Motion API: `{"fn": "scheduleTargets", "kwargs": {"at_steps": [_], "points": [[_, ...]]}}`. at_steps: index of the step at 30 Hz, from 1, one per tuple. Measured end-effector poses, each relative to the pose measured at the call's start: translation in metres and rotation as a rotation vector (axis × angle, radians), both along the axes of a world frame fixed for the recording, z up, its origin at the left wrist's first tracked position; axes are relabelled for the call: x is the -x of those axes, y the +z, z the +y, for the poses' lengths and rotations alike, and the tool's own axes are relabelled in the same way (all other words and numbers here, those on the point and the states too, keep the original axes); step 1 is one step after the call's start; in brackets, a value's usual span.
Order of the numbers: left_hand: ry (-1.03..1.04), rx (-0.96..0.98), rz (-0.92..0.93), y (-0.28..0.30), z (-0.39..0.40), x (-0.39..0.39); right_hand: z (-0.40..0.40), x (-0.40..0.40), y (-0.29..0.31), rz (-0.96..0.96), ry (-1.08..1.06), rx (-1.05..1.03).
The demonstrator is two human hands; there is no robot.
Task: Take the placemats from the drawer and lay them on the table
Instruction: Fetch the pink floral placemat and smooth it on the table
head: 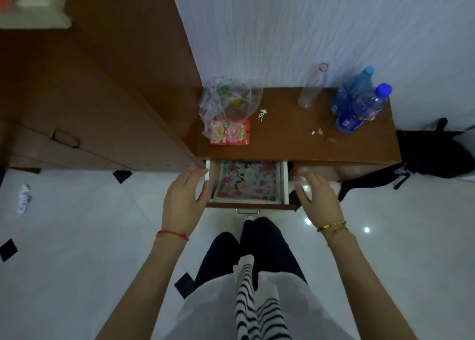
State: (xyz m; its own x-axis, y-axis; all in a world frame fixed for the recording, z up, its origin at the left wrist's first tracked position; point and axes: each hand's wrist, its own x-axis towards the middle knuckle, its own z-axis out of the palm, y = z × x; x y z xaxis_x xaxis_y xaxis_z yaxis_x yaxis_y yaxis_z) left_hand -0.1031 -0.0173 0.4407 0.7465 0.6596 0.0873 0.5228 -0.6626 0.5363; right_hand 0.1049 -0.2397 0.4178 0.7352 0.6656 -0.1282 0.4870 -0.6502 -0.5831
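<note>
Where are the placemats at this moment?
In the head view the floral placemats lie inside the open drawer under the table, between the left hand and right hand.

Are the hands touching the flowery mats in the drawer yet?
Apart. In the head view the left hand and right hand sit outside the drawer walls, with the white sides between them and the placemats.

Glossy wooden table (295,139) (white-lined drawer (284,182)), printed placemats (248,180), clear plastic bottles (359,108).

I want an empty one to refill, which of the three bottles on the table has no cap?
The clear bottle, leftmost, against the wall; both blue bottles are capped.
</note>
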Motion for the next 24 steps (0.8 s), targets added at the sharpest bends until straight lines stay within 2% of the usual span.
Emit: {"fn": "scheduleTargets", "kwargs": {"at_steps": [8,13,18,24], "points": [[-0.031,0.03,-0.003,-0.183,0.026,-0.02,0.029,0.01,-0.182,0.062,-0.039,-0.014],[-0.059,0.052,-0.04,-0.287,0.036,-0.036,0.039,0.004,-0.271,0.051,-0.079,-0.033],[-0.064,0.089,-0.008,-0.359,0.043,-0.052,0.048,-0.006,-0.324,-0.018,-0.114,-0.027],[0.013,0.209,0.197,-0.396,0.046,-0.057,0.055,-0.001,-0.343,-0.032,-0.119,-0.037]]}}
